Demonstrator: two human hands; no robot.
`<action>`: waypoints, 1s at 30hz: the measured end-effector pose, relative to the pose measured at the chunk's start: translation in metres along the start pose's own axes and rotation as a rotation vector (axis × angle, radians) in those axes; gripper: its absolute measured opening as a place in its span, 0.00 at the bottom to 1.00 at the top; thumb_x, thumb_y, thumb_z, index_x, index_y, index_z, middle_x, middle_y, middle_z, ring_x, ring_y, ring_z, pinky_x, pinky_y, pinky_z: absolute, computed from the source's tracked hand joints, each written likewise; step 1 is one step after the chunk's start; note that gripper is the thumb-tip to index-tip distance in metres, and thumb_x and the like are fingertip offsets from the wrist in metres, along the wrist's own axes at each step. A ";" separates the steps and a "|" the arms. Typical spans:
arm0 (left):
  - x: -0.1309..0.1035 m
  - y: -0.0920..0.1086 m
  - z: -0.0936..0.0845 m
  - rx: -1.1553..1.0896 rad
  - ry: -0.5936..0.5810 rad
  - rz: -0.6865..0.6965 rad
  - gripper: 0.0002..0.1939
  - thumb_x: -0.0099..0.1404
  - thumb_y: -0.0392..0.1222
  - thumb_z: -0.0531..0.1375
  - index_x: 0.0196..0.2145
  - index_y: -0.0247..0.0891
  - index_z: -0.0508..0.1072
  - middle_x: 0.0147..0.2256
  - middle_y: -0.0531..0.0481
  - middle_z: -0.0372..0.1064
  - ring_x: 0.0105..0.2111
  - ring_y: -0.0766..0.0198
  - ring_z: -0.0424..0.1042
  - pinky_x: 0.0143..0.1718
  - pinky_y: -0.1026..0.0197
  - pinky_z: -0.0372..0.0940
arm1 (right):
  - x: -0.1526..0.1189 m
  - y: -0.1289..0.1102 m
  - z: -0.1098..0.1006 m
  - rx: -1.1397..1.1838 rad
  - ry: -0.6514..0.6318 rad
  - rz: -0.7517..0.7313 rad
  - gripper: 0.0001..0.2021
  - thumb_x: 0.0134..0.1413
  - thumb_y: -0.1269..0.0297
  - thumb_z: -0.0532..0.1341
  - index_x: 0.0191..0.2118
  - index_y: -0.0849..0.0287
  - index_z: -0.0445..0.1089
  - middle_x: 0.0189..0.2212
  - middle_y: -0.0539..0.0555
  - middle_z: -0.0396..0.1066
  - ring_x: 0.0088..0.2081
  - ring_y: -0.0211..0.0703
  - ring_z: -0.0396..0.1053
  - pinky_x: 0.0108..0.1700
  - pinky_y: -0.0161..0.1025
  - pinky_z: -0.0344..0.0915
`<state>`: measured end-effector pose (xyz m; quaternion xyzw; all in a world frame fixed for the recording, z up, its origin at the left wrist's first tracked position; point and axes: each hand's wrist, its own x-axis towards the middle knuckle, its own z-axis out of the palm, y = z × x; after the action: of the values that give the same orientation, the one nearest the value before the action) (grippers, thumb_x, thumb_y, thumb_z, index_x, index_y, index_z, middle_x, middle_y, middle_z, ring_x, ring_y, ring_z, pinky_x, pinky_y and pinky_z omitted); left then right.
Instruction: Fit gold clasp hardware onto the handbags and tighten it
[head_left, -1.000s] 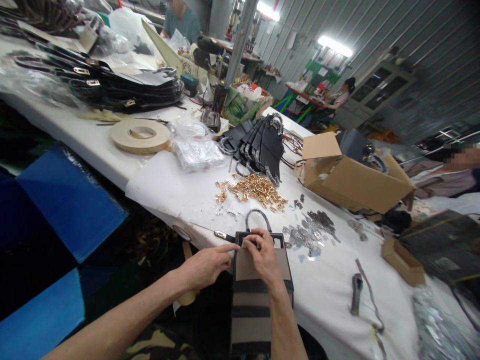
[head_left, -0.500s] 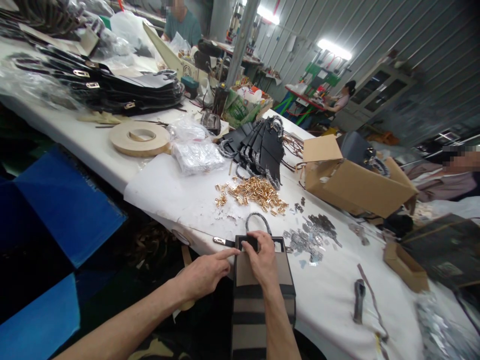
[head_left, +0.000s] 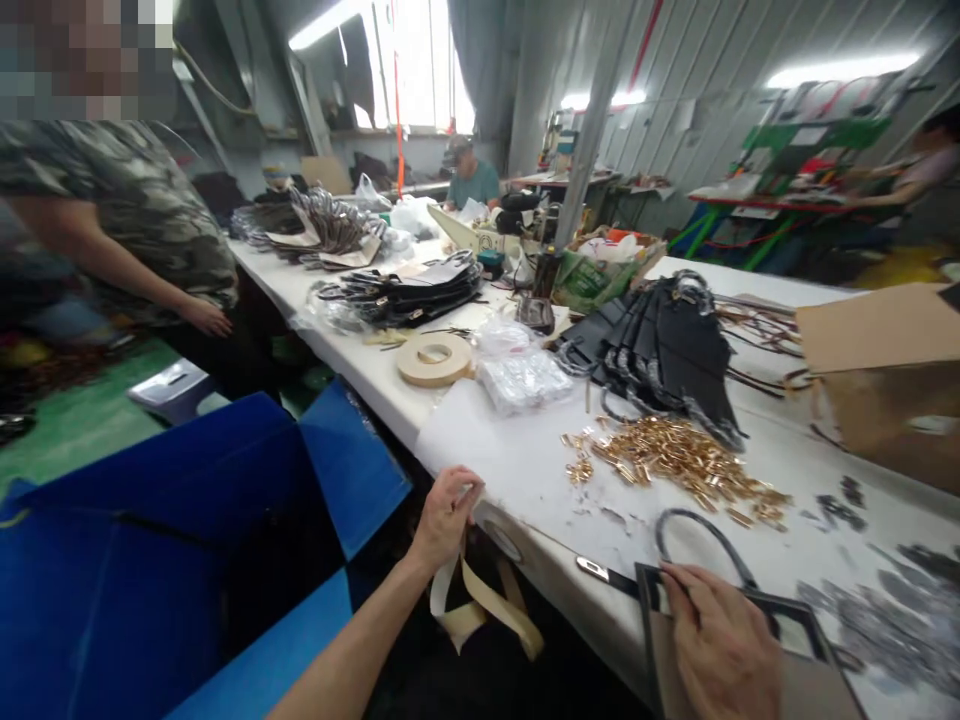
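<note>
My left hand is at the table's front edge, fingers pinched together. A cream tape strip runs up to those fingers and hangs in loops below them. At the lower right, my right hand is closed over the top rim of a taupe bag with black edging. The bag's dark loop handle stands up behind the hand. From its left side sticks out a black strap with a metal plate. The bag's lower part is out of frame.
Gold metal fittings lie heaped beyond the bag, with black bag pieces behind. A tape roll and a clear plastic packet lie farther left. A blue bin stands below. A person in camouflage stands at left.
My left hand has left the bag's opening and moved to the tape strip at the table edge. My right hand stays on the bag. The view has swung left.
</note>
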<state>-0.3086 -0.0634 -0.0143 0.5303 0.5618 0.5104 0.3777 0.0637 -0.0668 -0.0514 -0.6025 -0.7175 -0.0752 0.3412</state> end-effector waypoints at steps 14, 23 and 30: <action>0.040 -0.013 -0.030 0.791 0.310 0.146 0.43 0.66 0.63 0.60 0.69 0.35 0.57 0.69 0.32 0.47 0.69 0.36 0.52 0.65 0.36 0.59 | 0.010 -0.034 -0.017 0.120 -0.076 0.228 0.17 0.67 0.67 0.52 0.52 0.53 0.76 0.50 0.59 0.73 0.53 0.55 0.67 0.56 0.54 0.62; -0.067 0.012 0.102 0.072 -0.349 -0.136 0.24 0.65 0.60 0.63 0.51 0.41 0.75 0.48 0.44 0.78 0.48 0.50 0.78 0.54 0.49 0.72 | -0.003 -0.020 -0.025 0.599 0.495 0.657 0.20 0.72 0.52 0.46 0.53 0.59 0.67 0.45 0.61 0.71 0.46 0.50 0.71 0.50 0.49 0.69; -0.116 0.032 0.231 -0.567 -0.642 -0.482 0.33 0.54 0.62 0.72 0.48 0.34 0.81 0.47 0.38 0.80 0.53 0.40 0.76 0.57 0.44 0.69 | -0.007 -0.008 -0.101 0.583 0.201 0.468 0.28 0.64 0.38 0.53 0.52 0.56 0.74 0.41 0.61 0.76 0.45 0.57 0.75 0.46 0.52 0.71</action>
<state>-0.0610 -0.1399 -0.0413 0.3920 0.3626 0.3523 0.7686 0.0972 -0.1265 0.0234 -0.6174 -0.5148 0.1532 0.5748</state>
